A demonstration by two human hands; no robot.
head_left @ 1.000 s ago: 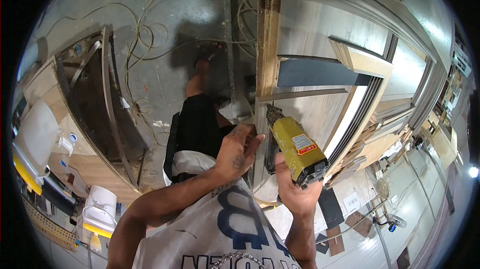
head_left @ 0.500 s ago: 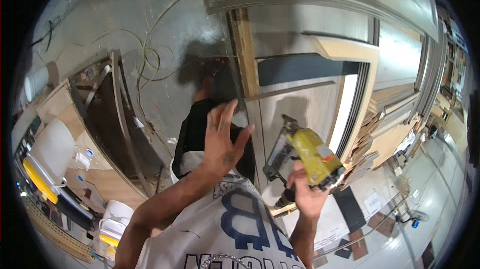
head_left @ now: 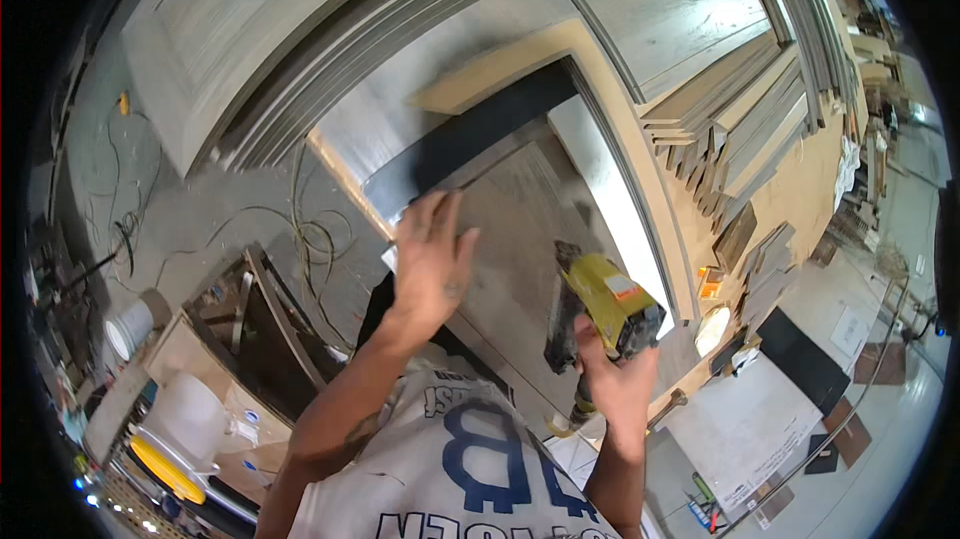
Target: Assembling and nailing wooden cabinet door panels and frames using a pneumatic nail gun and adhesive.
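Observation:
My right hand point(head_left: 622, 384) is wrapped round the handle of a yellow-green nail gun point(head_left: 606, 291) with a black nose and magazine. It is held above a greyish wooden panel point(head_left: 505, 224) on the worktable; whether its nose touches the panel, I cannot tell. Fingers stretched out, my left hand point(head_left: 428, 274) is at the panel's left edge, close to one end of a dark flat strip point(head_left: 480, 137). A pale angled frame piece point(head_left: 622, 144) runs beyond the strip and down the right side. Beside it lies a bright white strip point(head_left: 612, 189).
Large grey panelled doors point(head_left: 250, 19) stand along the far side. Wood offcuts point(head_left: 725, 154) are piled to the right. On the left are a wooden crate point(head_left: 275, 314), a white bucket point(head_left: 185, 414) and a coiled hose point(head_left: 315, 234) on the floor.
My view has swung to the right, and my body has come closer to the panel. My left hand has moved from over my leg to the panel's edge. The nail gun stays in my right hand.

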